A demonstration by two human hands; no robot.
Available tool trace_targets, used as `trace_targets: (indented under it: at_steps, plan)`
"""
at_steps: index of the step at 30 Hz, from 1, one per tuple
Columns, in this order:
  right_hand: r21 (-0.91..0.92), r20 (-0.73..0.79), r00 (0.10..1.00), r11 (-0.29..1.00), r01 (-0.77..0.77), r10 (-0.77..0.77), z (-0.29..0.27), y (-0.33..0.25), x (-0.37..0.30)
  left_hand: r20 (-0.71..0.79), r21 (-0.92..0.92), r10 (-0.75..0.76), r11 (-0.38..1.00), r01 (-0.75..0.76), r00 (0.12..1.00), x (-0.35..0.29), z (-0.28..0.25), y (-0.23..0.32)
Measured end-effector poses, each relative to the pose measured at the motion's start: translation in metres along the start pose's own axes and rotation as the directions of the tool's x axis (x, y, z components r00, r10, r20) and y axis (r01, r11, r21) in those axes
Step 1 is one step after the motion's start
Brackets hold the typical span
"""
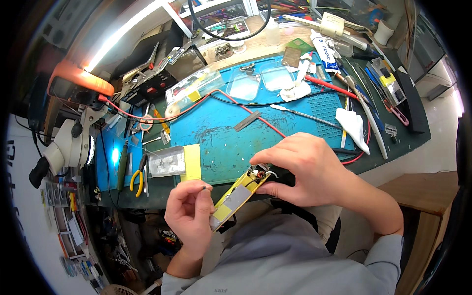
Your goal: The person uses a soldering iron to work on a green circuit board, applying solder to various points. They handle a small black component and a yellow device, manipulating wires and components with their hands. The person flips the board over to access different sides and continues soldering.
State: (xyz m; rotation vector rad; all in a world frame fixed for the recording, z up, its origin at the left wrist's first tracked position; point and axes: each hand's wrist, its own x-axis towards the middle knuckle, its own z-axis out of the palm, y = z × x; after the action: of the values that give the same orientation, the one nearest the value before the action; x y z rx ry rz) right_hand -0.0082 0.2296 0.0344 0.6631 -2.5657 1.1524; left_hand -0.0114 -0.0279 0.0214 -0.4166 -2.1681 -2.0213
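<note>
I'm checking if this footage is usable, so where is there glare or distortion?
Head view, glare: the lamp is blown out, and a bluish spot shines beside the green-handled tool. Head view, distortion: the desk bows along its edge and corners go black. Head view, middle: the right hand looks sharp.

I hold a narrow yellow device (230, 205) slantwise, grey-padded, wiring (260, 174) bared at its far end. I pinch what seems a tiny dark bit (204, 188).

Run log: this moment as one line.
left hand: pinching small dark piece | right hand: holding yellow assembly by wired end | nearby: yellow-handled pliers, blue mat
</note>
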Motion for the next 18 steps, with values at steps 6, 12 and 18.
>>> trace_targets:
  at_steps: [6,12,18]
  plan:
    - [-0.176,0.016,0.998,0.982,-0.062,0.066,-0.021,-0.029,0.034,-0.077,-0.13,-0.068,0.99,0.058,0.995,0.039,-0.007,0.02]
    - [-0.209,0.041,0.986,0.967,-0.148,0.16,-0.006,0.003,0.043,-0.014,-0.024,-0.198,0.98,0.198,0.98,0.061,0.0,-0.012]
    - [-0.14,0.111,0.97,0.97,-0.2,0.216,-0.009,0.008,0.03,0.113,0.147,-0.143,0.981,0.126,0.983,0.064,-0.004,-0.013]
